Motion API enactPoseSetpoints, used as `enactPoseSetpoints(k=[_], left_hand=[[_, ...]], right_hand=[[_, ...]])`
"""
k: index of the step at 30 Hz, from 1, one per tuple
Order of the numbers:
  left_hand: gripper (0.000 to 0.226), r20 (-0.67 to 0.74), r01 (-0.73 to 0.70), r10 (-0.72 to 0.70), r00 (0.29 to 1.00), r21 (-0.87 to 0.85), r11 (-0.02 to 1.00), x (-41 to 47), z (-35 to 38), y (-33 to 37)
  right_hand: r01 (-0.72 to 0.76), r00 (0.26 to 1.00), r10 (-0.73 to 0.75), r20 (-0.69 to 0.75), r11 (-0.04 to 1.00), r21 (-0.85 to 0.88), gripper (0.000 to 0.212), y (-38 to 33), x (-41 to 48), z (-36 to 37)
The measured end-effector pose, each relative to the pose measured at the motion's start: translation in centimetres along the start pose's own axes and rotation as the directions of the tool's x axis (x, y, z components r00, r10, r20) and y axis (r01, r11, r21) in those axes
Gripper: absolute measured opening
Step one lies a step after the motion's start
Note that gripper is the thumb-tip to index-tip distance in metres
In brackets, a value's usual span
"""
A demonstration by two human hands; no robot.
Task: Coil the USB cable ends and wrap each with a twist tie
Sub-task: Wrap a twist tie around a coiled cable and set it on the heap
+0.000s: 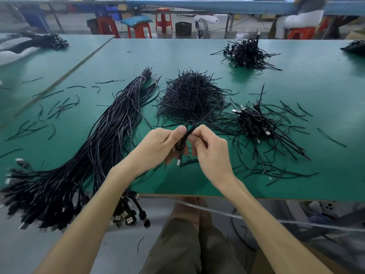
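Above the front middle of the green table (296,186), both hands hold one black USB cable (182,143) folded into a small loop. My left hand (158,145) pinches the loop with thumb on top. My right hand (209,149) grips it from the right. The cable's USB plug (178,161) hangs down between the hands, and its free length runs up and right across the twist-tie pile (190,95).
A thick bundle of black USB cables (102,135) lies at left, its plugs hanging over the table's front edge. Coiled cables (254,123) sit at right, another heap (246,52) at the far right. Loose ties (57,107) are scattered around. Red stools (163,18) stand behind.
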State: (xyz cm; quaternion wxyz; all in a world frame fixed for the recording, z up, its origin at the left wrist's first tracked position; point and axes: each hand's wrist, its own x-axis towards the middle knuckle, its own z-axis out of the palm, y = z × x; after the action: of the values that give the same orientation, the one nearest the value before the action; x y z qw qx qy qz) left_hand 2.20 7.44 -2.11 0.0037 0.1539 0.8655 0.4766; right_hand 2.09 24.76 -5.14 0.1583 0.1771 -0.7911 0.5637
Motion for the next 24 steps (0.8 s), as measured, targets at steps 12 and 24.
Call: enactPoseSetpoints(k=[12, 24], left_hand=[[0.031, -0.077, -0.054, 0.036, 0.996, -0.235, 0.971, -0.2, -0.3, -0.8], [0.051, 0.022, -0.355, 0.399, 0.917, 0.501, 0.789, 0.1, -1.8, 2.1]], right_hand=[[-0.100, 0.993, 0.091, 0.079, 0.988, 0.115, 0.023, -0.2, 0.3, -0.2], [-0.064, 0.991, 0.043, 0.124, 0.983, 0.173, 0.035, -0.5, 0.3, -0.8]])
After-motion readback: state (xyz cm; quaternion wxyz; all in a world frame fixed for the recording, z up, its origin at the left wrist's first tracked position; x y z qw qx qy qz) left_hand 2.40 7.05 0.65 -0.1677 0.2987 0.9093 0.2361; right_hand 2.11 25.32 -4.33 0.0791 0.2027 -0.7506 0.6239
